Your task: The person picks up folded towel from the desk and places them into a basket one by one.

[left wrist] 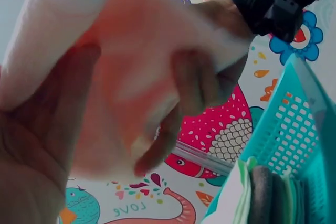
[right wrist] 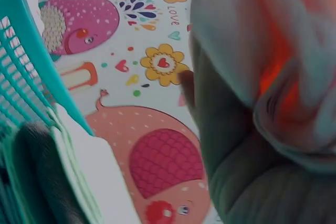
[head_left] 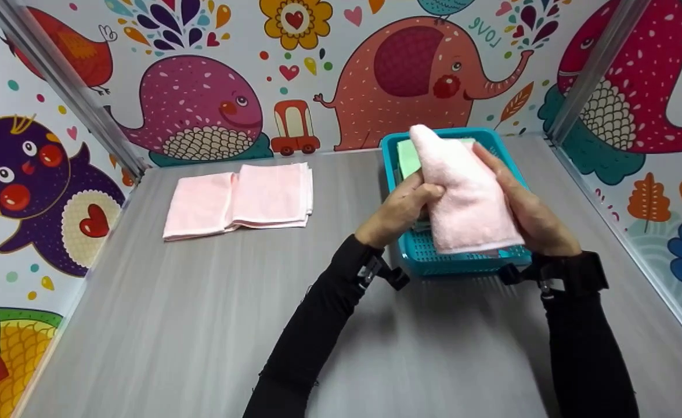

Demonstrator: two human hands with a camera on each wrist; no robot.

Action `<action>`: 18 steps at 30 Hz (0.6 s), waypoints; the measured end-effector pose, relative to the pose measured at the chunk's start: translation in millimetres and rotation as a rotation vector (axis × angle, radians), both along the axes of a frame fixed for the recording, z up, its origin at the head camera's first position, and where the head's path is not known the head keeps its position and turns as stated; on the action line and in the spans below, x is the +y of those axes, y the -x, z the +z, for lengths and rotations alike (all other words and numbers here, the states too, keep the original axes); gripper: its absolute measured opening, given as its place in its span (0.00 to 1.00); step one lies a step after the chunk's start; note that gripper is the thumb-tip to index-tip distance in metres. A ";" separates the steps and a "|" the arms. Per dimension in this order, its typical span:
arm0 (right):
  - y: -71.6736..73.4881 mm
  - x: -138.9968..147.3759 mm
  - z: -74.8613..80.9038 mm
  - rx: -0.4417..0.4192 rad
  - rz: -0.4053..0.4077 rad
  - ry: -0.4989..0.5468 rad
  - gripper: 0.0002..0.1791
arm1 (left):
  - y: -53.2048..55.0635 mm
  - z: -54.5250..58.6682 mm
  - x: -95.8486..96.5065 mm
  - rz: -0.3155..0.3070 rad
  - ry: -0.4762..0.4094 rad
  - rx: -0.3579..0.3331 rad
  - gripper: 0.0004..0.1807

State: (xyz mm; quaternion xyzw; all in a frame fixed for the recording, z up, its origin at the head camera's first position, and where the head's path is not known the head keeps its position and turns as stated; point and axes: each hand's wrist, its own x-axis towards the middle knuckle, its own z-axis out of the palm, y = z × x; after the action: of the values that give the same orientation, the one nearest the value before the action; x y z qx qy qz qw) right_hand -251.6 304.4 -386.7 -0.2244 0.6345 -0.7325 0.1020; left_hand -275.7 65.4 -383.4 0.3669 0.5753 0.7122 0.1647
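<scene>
A folded pink towel (head_left: 469, 200) is held up over a teal plastic basket (head_left: 462, 267) by both hands. The left hand (head_left: 397, 210) grips its left side, thumb on top and the other fingers beneath. On the opposite side, the right hand (head_left: 535, 217) holds the towel's edge, and the left wrist view shows its fingers (left wrist: 191, 80) bent against the cloth. Part of a light green cloth (head_left: 408, 158) shows inside the basket behind the towel. Both wrist views show a dark grey cloth (left wrist: 261, 195) standing folded beside green ones; the towel hides most of the basket's contents from above.
Two folded pink cloth pieces (head_left: 201, 203) lie side by side, touching, at the back left of the grey table (head_left: 201, 325). Walls printed with cartoon animals (head_left: 404, 81) enclose the back and sides, with metal strips (head_left: 599, 69) at the corners.
</scene>
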 end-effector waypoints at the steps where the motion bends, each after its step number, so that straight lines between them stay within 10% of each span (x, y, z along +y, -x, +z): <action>1: 0.6 0.3 0.3 -0.001 -0.019 -0.007 0.31 | 0.5 -0.4 -0.3 -0.006 0.007 0.009 0.32; 10: -0.1 42.3 3.8 0.092 -0.302 -0.350 0.33 | 8.9 -19.5 1.8 0.230 0.130 0.047 0.26; 18: 11.3 65.9 -15.6 0.176 -0.192 -0.822 0.31 | 13.4 -46.0 9.3 0.332 0.702 0.506 0.17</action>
State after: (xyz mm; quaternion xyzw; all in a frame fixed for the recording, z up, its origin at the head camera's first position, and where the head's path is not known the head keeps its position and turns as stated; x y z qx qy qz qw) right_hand -262.8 370.3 -402.3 -0.1669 0.8978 -0.4031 0.0597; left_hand -289.2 74.7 -429.3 0.3542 0.8546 0.3792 0.0170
